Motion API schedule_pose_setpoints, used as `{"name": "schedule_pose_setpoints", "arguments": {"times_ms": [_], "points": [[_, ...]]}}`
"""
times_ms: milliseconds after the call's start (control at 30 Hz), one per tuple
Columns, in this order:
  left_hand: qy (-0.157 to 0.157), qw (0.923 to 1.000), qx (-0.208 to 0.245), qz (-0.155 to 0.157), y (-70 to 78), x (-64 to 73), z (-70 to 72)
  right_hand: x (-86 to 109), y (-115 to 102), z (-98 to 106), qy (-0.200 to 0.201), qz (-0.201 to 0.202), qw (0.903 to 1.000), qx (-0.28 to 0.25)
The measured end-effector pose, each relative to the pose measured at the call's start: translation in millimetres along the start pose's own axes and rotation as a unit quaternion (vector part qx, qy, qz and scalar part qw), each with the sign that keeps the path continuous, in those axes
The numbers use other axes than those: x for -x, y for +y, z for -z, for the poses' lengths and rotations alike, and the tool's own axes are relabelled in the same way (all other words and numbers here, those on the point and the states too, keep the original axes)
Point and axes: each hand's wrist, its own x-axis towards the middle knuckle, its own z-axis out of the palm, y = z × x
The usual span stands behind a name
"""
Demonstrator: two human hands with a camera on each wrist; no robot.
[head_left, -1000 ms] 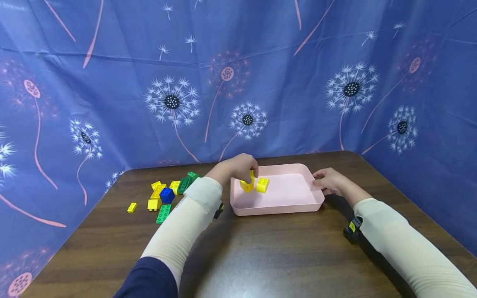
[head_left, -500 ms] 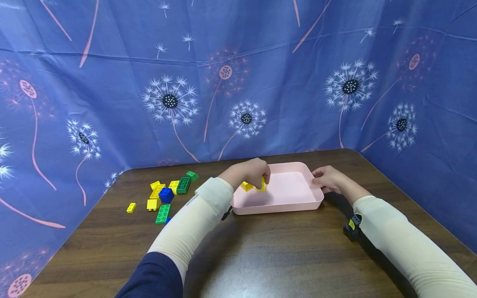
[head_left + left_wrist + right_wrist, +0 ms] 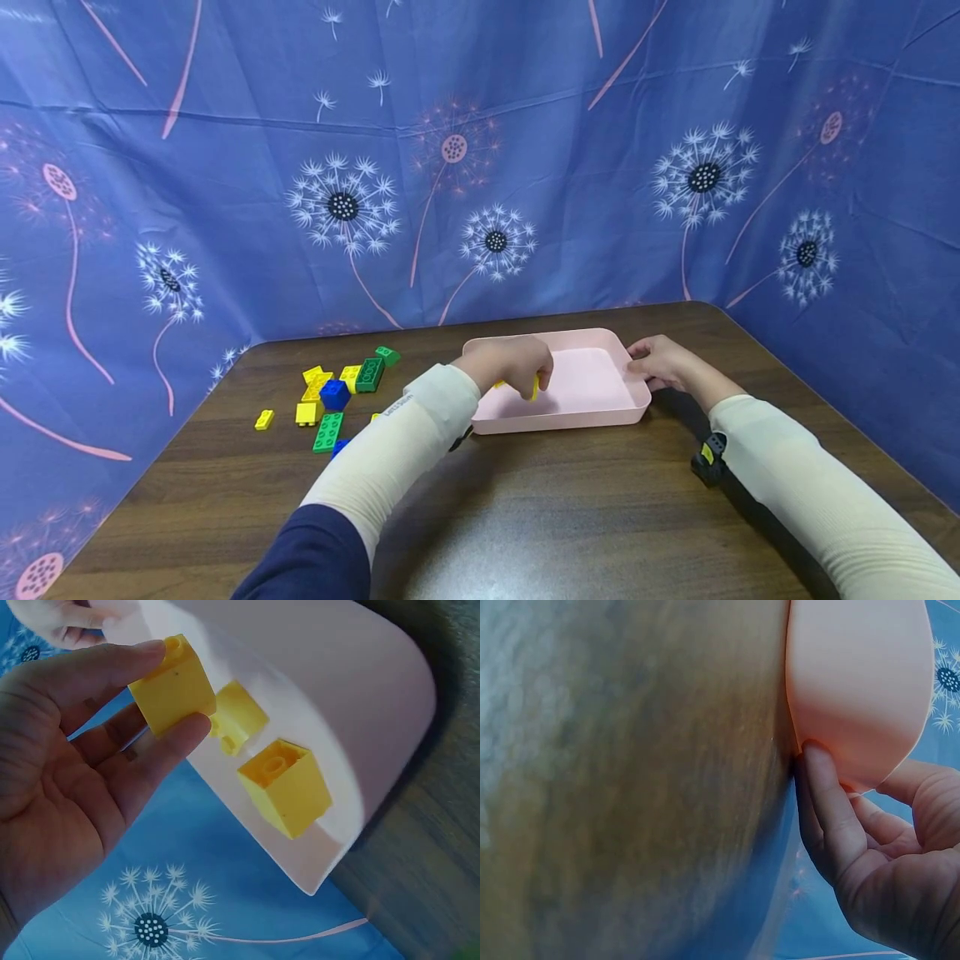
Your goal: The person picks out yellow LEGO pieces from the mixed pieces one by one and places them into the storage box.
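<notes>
My left hand [image 3: 516,363] is over the left part of a shallow pink tray [image 3: 592,379]. Between thumb and fingers it pinches a yellow toy building brick [image 3: 174,691], best seen in the left wrist view. Inside the tray lie two more yellow pieces: a rounded brick [image 3: 241,716] close behind the held one, and a block [image 3: 289,791] with its hollow side showing. In the head view the left hand mostly hides them. My right hand [image 3: 663,364] holds the tray's right end, thumb at the rim and fingers against the outer wall [image 3: 859,690].
Left of the tray, loose bricks lie on the brown wooden table [image 3: 540,517]: a blue brick [image 3: 334,395], a green plate [image 3: 328,432], a dark green brick [image 3: 370,375] and several yellow ones. A small yellow piece [image 3: 264,419] lies apart. Patterned blue cloth [image 3: 570,167] hangs behind.
My left hand has moved right and slightly down over the tray with the yellow brick, now covering the pieces there. The right hand has stayed on the tray's right end.
</notes>
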Motion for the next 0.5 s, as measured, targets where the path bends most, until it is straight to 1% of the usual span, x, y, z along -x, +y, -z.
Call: {"name": "schedule_pose_setpoints", "arguments": {"times_ms": [133, 200, 500], "points": [[0.001, 0.9996, -0.025, -0.011, -1.0, -2.0, -6.7, -0.2, 0.2, 0.6, 0.001, -0.003, 1.0000, 0.002], [0.001, 0.9993, -0.031, -0.022, -1.6, -3.5, -9.8, -0.7, 0.4, 0.6, 0.003, -0.004, 1.0000, 0.004], [-0.004, 0.9991, -0.040, -0.016, -2.8, -7.4, -15.4, -1.3, 0.6, -1.3, 0.005, -0.008, 1.0000, 0.003]]}}
